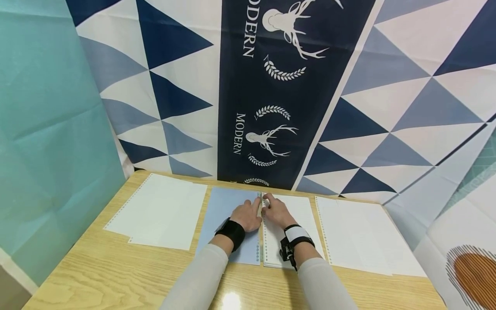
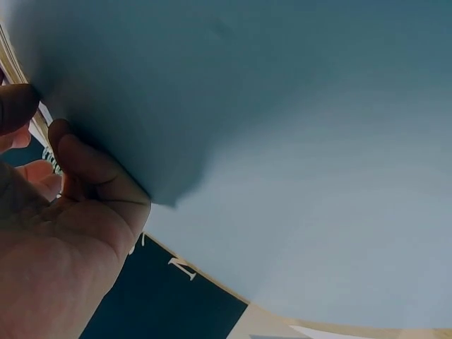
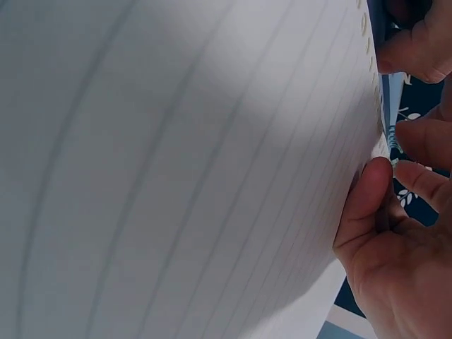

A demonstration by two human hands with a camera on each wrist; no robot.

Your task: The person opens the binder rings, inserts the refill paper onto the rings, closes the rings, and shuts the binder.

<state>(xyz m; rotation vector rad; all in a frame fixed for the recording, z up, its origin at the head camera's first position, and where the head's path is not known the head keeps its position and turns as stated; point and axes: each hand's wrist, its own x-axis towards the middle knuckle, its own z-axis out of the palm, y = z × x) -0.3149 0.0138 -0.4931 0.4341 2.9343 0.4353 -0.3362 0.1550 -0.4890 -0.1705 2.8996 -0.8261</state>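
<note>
left hand (image 1: 246, 216) pinches the smooth blue cover (image 1: 224, 215); right hand (image 1: 277, 212) pinches ruled, hole-punched sheets (image 1: 296, 215).

Tabletop (image 1: 116, 275) carries four items in a row: left paper stack (image 1: 159, 211), then cover sheet (image 1: 228, 211), punched lined pages (image 1: 298, 215) touching its right edge, right paper stack (image 1: 364, 237) beyond. Both hands meet at the cover/pages seam: left hand (image 1: 246, 215) on the cover, right hand (image 1: 277, 212) on the pages. Patterned cloth (image 1: 271, 86) hangs behind.

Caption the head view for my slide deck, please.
Both hands, left hand and right hand, meet at the binder spine between blue cover and lined pages.
</note>
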